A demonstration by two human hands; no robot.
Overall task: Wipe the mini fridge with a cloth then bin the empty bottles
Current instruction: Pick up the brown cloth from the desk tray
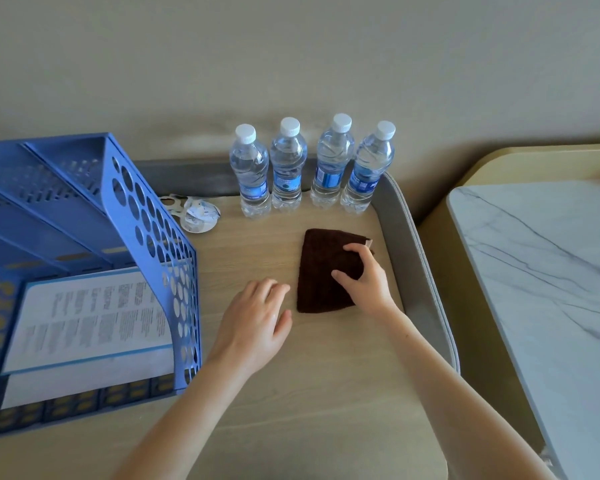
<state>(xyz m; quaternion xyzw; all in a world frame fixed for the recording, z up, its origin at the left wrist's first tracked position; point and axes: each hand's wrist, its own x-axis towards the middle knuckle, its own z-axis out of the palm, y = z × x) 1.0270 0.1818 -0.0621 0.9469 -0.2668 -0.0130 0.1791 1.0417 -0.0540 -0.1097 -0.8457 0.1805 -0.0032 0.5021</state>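
Right hand [364, 277] grips one cloth [321, 271], left hand [253, 323] flat; four bottles [288, 168].

Blue perforated file rack [153, 216] holding a printed sheet [90, 317], left; white packet [198, 213] just beside it; marble-patterned tabletop [551, 271], right.

1. The blue file rack [84, 188] is cut off by the left picture edge.
2. The printed sheet [90, 313] inside the rack carries text too blurred to read. Its lower edge is hidden behind the rack's front wall.
3. Label print on the four bottles [288, 168] is too small to read.
4. The right hand [368, 278] covers the right part of the cloth [323, 271].
5. Both forearms are cut off by the bottom edge.
6. The marble top [541, 258] runs out of the right edge.
7. The white object [198, 214] beside the rack cannot be identified.
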